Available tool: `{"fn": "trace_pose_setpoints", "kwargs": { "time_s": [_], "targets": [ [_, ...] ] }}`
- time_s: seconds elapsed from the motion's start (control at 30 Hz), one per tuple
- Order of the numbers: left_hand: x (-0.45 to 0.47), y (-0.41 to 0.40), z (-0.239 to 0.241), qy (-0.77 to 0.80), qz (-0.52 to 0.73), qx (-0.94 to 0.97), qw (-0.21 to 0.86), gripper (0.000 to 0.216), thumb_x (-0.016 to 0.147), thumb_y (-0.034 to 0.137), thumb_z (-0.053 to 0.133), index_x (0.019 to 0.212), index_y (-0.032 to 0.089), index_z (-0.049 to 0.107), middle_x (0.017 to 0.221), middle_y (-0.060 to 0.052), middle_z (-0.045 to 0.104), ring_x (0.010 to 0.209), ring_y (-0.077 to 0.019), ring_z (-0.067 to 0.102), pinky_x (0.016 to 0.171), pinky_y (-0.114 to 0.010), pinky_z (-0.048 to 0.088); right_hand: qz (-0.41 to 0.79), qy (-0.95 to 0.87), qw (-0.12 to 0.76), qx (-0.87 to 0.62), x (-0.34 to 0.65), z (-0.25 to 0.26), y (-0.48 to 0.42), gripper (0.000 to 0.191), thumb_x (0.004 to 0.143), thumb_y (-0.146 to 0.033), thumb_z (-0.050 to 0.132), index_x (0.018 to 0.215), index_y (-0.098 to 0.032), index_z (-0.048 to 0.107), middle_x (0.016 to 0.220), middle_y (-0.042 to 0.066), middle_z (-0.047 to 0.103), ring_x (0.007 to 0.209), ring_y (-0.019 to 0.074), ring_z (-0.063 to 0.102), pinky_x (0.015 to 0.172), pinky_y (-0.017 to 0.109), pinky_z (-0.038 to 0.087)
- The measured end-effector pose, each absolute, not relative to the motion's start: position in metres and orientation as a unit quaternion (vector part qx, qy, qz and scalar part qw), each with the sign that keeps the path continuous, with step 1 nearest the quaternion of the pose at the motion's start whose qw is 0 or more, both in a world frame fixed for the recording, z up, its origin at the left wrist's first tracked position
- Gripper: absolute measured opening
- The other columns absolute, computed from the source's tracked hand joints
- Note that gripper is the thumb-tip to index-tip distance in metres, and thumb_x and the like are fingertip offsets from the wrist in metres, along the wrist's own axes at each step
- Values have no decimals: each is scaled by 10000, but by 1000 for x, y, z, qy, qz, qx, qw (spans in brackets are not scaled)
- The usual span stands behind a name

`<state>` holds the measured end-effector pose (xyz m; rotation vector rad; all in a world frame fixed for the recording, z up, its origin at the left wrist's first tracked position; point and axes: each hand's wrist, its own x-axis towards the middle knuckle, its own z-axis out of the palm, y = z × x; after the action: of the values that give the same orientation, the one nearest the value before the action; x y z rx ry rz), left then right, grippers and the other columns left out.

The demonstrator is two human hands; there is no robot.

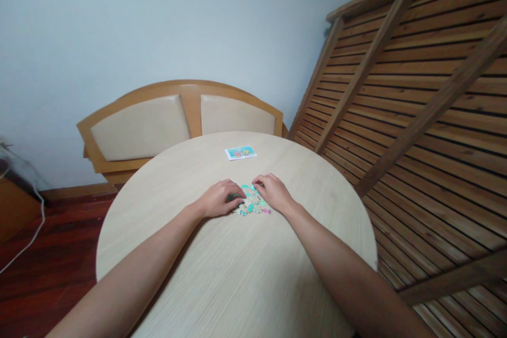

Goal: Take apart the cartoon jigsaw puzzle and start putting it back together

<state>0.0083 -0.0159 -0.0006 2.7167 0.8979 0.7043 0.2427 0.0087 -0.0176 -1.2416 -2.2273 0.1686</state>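
Observation:
A small pile of jigsaw puzzle pieces [253, 203] lies on the round wooden table [222, 280]. Teal, pale and a few pink pieces show in it. My left hand [219, 198] rests at the pile's left side, thumb and forefinger tips close together on a piece among the others. From the right, my right hand [274, 191] reaches to the far edge of the pile. Its fingers are curled and pinch at a teal piece. The fingertips partly cover the pieces they touch. Beyond the pile lies a picture card [241, 152] with cartoon figures on teal.
Behind the table stands a wooden headboard [190, 108] with cream panels, against a pale wall [170, 16]. A slatted wooden frame [415, 116] leans along the right side. A white cable [39, 216] hangs at the far left above the dark red floor [59, 259].

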Motion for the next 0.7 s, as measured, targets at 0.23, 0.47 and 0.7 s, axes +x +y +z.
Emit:
{"fn": "trace_pose_setpoints", "kwargs": {
  "time_s": [0.23,0.47,0.7],
  "targets": [
    [11,-20,1,280,217,929,108,245,916,367,619,1089,219,712,1066,-78,709,1032,-223,631,955,-359,457,86,-855,290,-421,251,-11,10,133,911,-242,622,922,-211,751,942,49,740,952,200,616,906,335,445],
    [13,-19,-5,271,230,928,114,283,940,393,584,1111,214,721,1092,-106,672,1040,-227,613,961,-365,468,176,-895,246,-328,270,-2,1,149,832,-334,728,935,-241,782,986,45,720,1014,204,624,946,333,450],
    [15,-17,-12,278,244,921,123,209,951,345,582,1022,223,737,1073,-89,675,1048,-217,608,975,-361,463,202,-890,250,-322,267,0,1,109,802,-312,750,851,-215,764,949,40,730,974,197,644,948,329,451]
  ]
}}
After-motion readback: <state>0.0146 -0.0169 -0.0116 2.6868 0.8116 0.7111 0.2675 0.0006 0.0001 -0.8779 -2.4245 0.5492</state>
